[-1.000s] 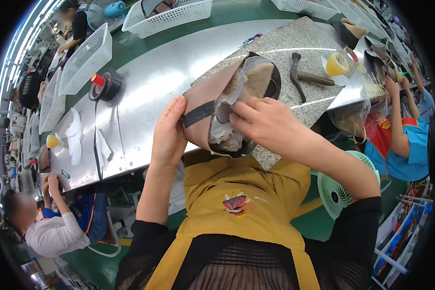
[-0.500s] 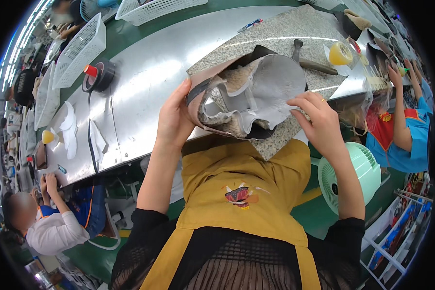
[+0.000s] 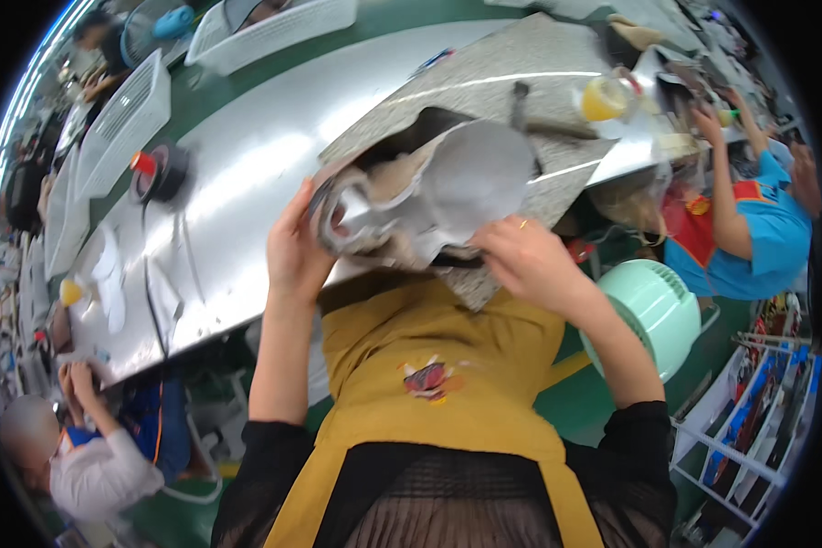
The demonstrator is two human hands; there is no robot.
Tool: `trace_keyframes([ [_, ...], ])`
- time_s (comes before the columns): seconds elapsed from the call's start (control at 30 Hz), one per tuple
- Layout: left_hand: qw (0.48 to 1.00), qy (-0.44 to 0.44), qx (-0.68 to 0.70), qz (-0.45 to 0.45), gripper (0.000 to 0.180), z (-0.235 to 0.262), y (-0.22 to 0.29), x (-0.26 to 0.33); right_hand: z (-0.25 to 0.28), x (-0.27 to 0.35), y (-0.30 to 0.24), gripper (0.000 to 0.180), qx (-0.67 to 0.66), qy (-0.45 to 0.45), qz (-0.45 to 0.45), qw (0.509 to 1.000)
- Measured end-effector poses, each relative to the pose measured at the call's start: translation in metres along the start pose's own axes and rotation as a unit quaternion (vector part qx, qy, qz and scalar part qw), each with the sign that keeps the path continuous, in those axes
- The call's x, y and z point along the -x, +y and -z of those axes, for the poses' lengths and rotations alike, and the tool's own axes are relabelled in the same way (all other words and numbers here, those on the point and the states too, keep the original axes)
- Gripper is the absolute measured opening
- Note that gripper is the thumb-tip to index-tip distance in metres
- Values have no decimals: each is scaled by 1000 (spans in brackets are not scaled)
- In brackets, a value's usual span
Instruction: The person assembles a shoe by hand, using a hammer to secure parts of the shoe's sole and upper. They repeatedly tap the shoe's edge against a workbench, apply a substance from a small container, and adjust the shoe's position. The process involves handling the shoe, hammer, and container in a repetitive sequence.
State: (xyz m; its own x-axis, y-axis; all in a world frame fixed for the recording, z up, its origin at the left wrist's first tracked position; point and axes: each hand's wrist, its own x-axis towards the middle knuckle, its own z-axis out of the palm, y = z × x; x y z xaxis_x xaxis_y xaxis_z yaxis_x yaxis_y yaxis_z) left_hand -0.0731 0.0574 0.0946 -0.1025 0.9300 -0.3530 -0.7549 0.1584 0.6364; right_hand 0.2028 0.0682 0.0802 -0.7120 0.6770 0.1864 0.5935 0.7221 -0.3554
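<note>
Left hand point(image 3: 297, 251) and right hand point(image 3: 521, 260), fingers grasping grey shoe upper point(image 3: 429, 201) at both ends, above speckled mat point(image 3: 484, 82) on steel counter point(image 3: 247, 155).

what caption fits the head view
Left hand and right hand grip a grey shoe upper over a steel workbench.

One head-worn fisheye looks steeply down, close over the metal workbench point(image 3: 247, 173).
</note>
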Motion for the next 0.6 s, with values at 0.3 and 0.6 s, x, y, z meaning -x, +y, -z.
trace_keyframes([
  [0.3,986,-143,-85,8,30,-3,2,13,62,-11,-14,46,92,292,14,952],
  [0.6,953,-264,-137,63,28,-27,13,46,87,40,-14,17,-40,251,-50,966],
])
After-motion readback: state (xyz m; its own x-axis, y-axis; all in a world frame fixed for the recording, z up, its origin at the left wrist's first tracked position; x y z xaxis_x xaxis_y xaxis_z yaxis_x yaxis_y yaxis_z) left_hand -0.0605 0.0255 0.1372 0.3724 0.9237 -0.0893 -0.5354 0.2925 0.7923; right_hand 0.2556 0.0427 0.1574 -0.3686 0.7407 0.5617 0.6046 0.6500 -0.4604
